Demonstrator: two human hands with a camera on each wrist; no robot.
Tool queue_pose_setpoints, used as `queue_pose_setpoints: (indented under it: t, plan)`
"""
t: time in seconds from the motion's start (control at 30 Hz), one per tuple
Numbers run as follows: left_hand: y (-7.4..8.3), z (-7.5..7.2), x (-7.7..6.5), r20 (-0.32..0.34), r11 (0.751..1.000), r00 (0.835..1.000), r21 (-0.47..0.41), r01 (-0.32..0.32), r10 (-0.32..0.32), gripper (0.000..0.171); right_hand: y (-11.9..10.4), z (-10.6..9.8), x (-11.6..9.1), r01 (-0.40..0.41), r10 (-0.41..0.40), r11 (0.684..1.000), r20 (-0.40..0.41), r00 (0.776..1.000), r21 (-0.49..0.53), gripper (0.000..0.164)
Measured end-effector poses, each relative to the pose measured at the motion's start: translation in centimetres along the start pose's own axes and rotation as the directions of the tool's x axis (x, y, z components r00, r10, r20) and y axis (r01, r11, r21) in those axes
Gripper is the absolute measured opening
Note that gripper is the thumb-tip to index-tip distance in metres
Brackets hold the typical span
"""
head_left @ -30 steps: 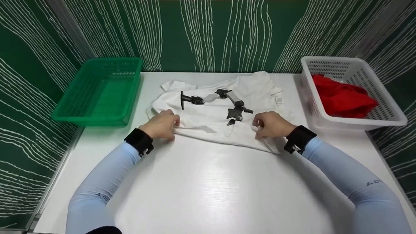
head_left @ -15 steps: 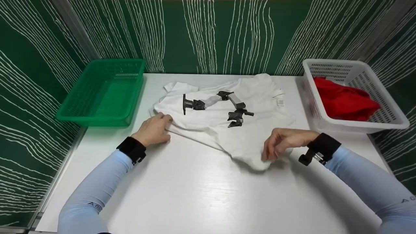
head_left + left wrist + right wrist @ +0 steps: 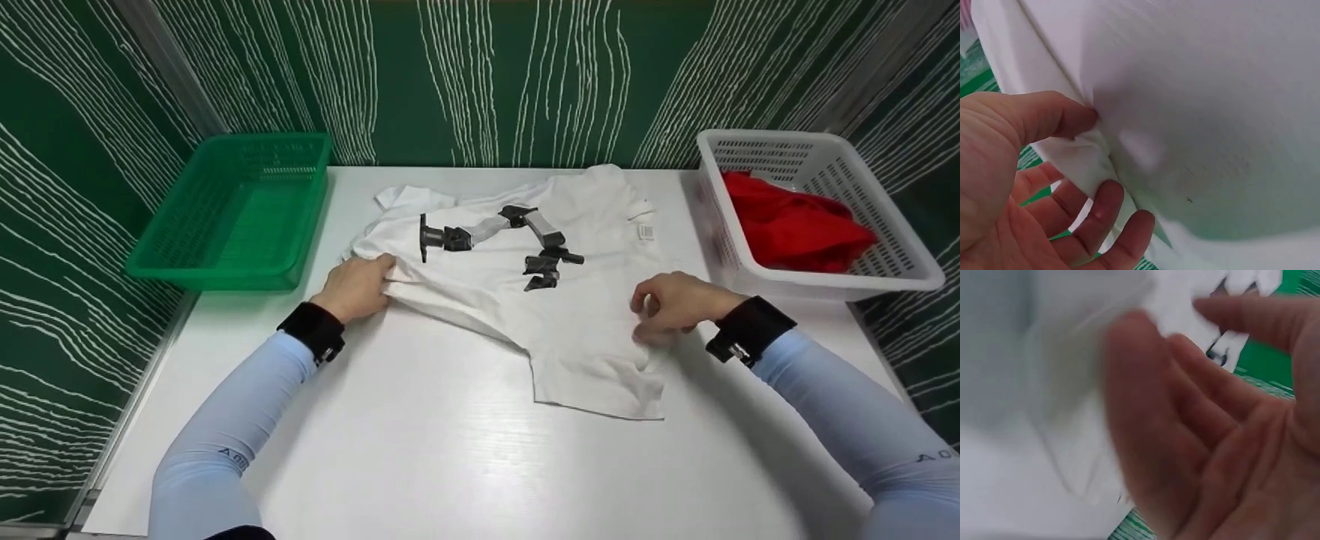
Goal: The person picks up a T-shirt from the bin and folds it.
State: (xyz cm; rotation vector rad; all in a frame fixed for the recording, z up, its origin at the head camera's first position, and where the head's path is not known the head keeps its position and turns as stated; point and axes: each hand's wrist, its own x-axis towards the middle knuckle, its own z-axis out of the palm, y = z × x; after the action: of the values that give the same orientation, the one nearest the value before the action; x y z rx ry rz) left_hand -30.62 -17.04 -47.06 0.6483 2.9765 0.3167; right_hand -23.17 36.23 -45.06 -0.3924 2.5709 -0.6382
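Observation:
A white T-shirt (image 3: 585, 315) with a black and grey robot-arm print (image 3: 541, 247) lies across the white table, its small label (image 3: 645, 232) at the right. One sleeve (image 3: 600, 386) is spread toward the near side. At the shirt's near left edge, my left hand (image 3: 356, 287) pinches a fold of cloth; in the left wrist view, the thumb and fingers of this hand (image 3: 1067, 180) hold the fabric (image 3: 1086, 157). Close by the shirt's right side, my right hand (image 3: 679, 304) has loosely bent fingers. The right wrist view shows the thumb apart from the fingers, with nothing between them.
A green plastic basket (image 3: 289, 279) stands at the back left. On the right is a white basket (image 3: 825, 283) with a red cloth (image 3: 795, 225) inside. Green walls with white streaks (image 3: 495, 90) enclose the table (image 3: 480, 472).
My right hand pulled the near sleeve out toward me, released it and moved back slightly. The near side of the shirt is now unfolded. My left hand stays at the left edge.

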Motion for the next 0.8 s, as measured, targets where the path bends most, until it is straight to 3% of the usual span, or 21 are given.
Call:
queue_pose_setpoints:
  t: [0.17,0.3,0.37,0.43,0.5,0.57,0.67,0.73,0.8]
  plan:
    - [-0.2,-0.3,-0.5,-0.023,0.999,1.000,0.038,0.010,-0.009,0.008,0.7,0.3,-0.4,-0.055,0.033,0.953,-0.079,0.996,-0.299,0.067]
    - [-0.6,-0.2,-0.8,-0.116,0.982,0.993,0.187,0.036,-0.014,0.012,0.8,0.1,-0.4,-0.124,0.080,0.917,-0.132,0.988,-0.378,0.071]
    - [-0.9,-0.4,-0.8,-0.155,0.976,0.987,0.205,0.074,-0.042,0.017,0.9,-0.1,-0.3,-0.132,0.084,0.909,-0.137,0.987,-0.394,0.070]
    - [-1.0,-0.9,-0.8,-0.194,0.982,0.979,0.164,0.097,-0.064,0.018,0.9,-0.1,-0.1,-0.131,0.084,0.907,-0.132,0.988,-0.401,0.070]
    - [-1.0,-1.7,-0.6,-0.244,0.995,0.967,0.051,0.086,-0.072,0.019,0.8,-0.2,-0.1,-0.126,0.081,0.905,-0.125,0.989,-0.406,0.071]
    - [-0.7,-2.4,-0.3,-0.326,0.996,0.943,-0.074,0.042,-0.064,0.021,0.8,-0.3,0.0,-0.125,0.082,0.905,-0.120,0.989,-0.408,0.073]
    - [0.2,-3.4,0.4,-0.475,0.974,0.879,-0.219,-0.064,-0.049,0.030,0.8,-0.4,-0.1,-0.127,0.086,0.903,-0.117,0.989,-0.411,0.076]
    - [0.8,-4.0,0.9,-0.547,0.956,0.837,-0.264,-0.129,-0.038,0.035,0.8,-0.4,-0.2,-0.130,0.089,0.902,-0.118,0.989,-0.412,0.076]
    - [1.3,-4.5,1.3,-0.574,0.937,0.818,-0.297,-0.183,-0.022,0.038,0.8,-0.4,-0.2,-0.133,0.091,0.901,-0.121,0.988,-0.413,0.077]
